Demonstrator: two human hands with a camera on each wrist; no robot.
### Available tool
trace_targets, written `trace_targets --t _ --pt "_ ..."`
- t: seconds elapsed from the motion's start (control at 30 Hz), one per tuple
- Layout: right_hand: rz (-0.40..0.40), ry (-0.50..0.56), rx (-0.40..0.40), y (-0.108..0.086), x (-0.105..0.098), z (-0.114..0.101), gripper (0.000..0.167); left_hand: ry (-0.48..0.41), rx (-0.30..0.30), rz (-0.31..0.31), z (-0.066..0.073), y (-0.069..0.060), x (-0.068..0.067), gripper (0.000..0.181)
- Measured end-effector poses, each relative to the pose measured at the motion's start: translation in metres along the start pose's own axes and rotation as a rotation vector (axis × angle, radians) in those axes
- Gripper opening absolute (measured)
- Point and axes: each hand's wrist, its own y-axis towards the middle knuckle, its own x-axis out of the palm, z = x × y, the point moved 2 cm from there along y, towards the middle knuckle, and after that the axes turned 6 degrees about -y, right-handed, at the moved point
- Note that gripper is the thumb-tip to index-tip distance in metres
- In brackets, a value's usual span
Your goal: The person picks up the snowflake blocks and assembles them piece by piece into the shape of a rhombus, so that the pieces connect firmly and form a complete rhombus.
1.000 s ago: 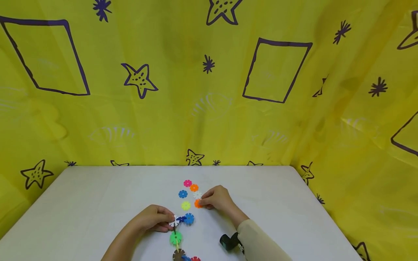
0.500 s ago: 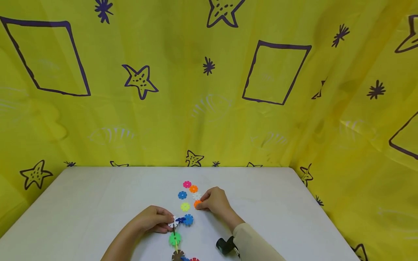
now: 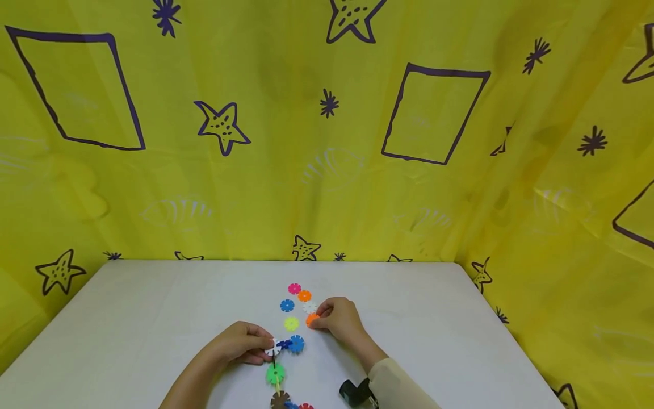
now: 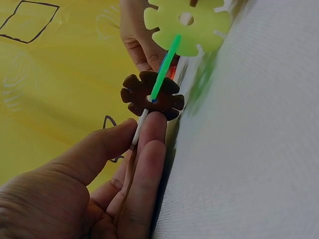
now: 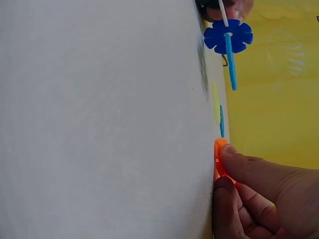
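Beyond and to the right of the light-blue disc (image 3: 296, 344), an orange disc (image 3: 312, 321) is pinched in the fingers of the right hand (image 3: 341, 319), the nearer hand. It is held nearly flat, low over the counter (image 3: 153, 318); whether it touches, I cannot tell. Left of the light-blue disc, the left hand (image 3: 245, 342) pinches a white disc (image 3: 273, 348), linked to it through a dark-blue disc (image 3: 284, 345). A gap separates orange from light blue.
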Motion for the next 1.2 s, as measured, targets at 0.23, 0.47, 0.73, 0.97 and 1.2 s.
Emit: trace_targets --t 0.23,0.47,0.73,0.97,1.2 --pt "0.017 0.024 -0.026 -0.004 0.000 0.004 0.021 -0.008 0.013 -0.001 0.000 -0.002 0.001 0.023" --pt "0.007 0.108 -0.061 -0.009 0.000 0.007 0.017 -0.002 0.001 0.004 0.000 -0.001 0.001 0.024" --pt "-0.046 0.165 -0.057 -0.020 -0.004 0.011 0.012 0.006 -0.007 0.028 0.000 0.000 0.000 0.026" --pt "-0.134 0.281 -0.038 -0.025 -0.008 0.014 0.014 -0.019 0.006 0.052 0.001 -0.003 0.000 0.025" --pt "-0.184 0.327 -0.062 -0.027 -0.011 0.012 0.016 0.007 -0.030 0.022 -0.003 -0.008 0.001 0.019"
